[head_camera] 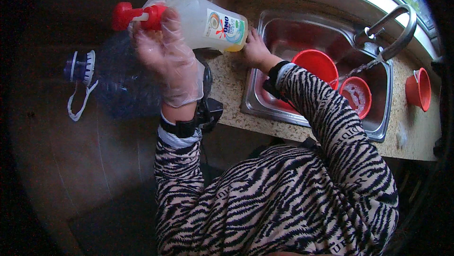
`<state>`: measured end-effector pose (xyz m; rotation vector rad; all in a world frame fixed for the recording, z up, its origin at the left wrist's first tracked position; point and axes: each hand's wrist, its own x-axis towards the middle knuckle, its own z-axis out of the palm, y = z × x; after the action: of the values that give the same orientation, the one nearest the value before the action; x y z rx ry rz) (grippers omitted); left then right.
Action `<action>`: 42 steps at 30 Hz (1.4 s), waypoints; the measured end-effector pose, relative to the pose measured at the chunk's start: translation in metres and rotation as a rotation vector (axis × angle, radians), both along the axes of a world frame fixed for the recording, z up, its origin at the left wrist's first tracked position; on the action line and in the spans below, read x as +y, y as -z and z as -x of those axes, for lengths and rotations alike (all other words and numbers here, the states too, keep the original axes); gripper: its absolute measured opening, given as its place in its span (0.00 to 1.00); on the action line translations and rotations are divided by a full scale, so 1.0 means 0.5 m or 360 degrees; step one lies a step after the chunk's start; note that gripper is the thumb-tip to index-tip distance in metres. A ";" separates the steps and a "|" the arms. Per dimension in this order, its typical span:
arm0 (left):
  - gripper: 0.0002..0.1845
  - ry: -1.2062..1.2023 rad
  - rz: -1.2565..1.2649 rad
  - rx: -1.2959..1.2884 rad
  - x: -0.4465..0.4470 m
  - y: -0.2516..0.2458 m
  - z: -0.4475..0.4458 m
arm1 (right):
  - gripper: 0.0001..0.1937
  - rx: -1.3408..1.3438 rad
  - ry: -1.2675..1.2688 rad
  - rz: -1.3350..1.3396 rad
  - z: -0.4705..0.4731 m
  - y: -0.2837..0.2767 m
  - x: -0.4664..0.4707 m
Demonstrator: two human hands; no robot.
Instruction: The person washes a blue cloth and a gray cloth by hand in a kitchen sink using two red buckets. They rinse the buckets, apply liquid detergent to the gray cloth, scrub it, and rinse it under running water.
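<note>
My left hand (166, 54), in a clear plastic glove, grips a translucent OMO pump bottle (191, 18) near its neck. The bottle leans over on its side, its red pump head (126, 16) pointing left. A little yellow liquid (234, 48) shows at the base end. By that end is my bare right hand (256, 51), close to the left rim of the steel sink (251, 89). Whether its fingers touch the bottle or only the worktop is unclear.
Water runs from the curved faucet (408, 25) into the sink, which holds a red basin (314, 62) and a smaller red bowl (355, 91) with suds. A small red bucket (415, 87) stands on the speckled countertop (230, 89). A large plastic water jug (124, 78) is at left.
</note>
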<state>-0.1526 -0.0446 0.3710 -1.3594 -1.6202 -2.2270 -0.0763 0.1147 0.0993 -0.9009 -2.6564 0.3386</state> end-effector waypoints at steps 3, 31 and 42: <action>0.20 -0.0018 0.0033 0.0042 0.002 -0.011 -0.018 | 0.30 -0.0211 -0.0095 -0.0215 -0.014 0.027 0.032; 0.23 0.0002 0.0282 -0.0035 -0.024 0.025 0.001 | 0.20 0.2157 0.0318 0.3433 -0.162 -0.055 -0.089; 0.23 0.0157 0.0276 -0.0188 -0.005 0.139 -0.010 | 0.23 0.2200 0.0374 0.3548 -0.096 -0.095 -0.146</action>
<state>-0.1479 -0.0469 0.3015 -1.4010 -1.8644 -2.3093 -0.0286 0.0418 0.1467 -0.6172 -0.0789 2.5328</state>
